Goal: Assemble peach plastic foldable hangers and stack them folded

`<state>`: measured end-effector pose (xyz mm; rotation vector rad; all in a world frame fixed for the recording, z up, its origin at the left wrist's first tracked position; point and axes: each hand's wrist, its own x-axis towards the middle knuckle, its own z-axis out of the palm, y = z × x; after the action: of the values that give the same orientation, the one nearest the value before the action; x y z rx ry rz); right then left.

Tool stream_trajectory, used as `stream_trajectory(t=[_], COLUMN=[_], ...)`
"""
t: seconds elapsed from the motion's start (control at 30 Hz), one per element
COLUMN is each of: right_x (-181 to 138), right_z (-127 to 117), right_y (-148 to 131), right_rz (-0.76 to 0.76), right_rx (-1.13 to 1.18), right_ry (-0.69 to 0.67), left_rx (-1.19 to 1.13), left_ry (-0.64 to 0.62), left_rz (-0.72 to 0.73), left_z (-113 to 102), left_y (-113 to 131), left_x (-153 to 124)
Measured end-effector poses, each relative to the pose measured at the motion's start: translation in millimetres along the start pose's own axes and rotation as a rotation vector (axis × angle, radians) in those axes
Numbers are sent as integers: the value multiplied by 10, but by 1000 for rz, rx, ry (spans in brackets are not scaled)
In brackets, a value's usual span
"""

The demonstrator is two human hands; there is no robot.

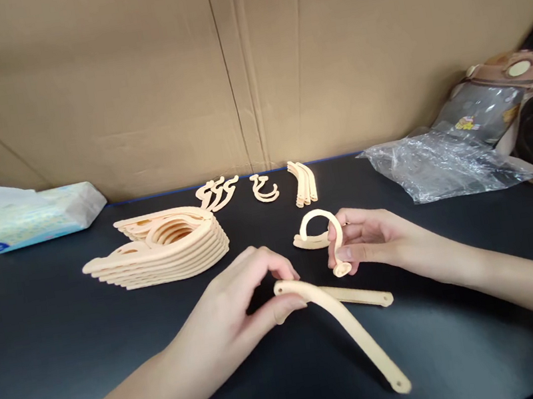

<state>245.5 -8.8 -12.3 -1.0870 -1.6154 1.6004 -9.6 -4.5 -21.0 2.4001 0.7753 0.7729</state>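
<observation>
Our left hand point(231, 309) pinches the bars point(358, 332) near one end, at five o'clock; our right hand point(386, 234) grips the hook point(339, 234) by its stem, at four. We judge all light, stiff, best held there.

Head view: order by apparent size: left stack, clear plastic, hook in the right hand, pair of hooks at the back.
1. Left stack and clear plastic: too alike to rank
2. Held hook
3. Pair of hooks, farther away
</observation>
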Motion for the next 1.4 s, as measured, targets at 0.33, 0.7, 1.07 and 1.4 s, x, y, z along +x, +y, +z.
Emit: stream_trajectory(t=[0.33,0.7,1.07,1.4], right_x=[17,22,17,23], right_z=[-15,7,22,33], right_y=[70,89,102,91], right_rz=[-30,-42,-76,-90], right_rx=[51,77,65,65], right_ry=[-20,-37,-60,-49], left_rx=[-734,-338,456,607], left_ry=[118,-10,15,109], left_rz=[-360,-483,-13,118], left_z=[-71,-28,36,32], left_y=[44,95,58,-17], left_x=[93,23,-86,-99])
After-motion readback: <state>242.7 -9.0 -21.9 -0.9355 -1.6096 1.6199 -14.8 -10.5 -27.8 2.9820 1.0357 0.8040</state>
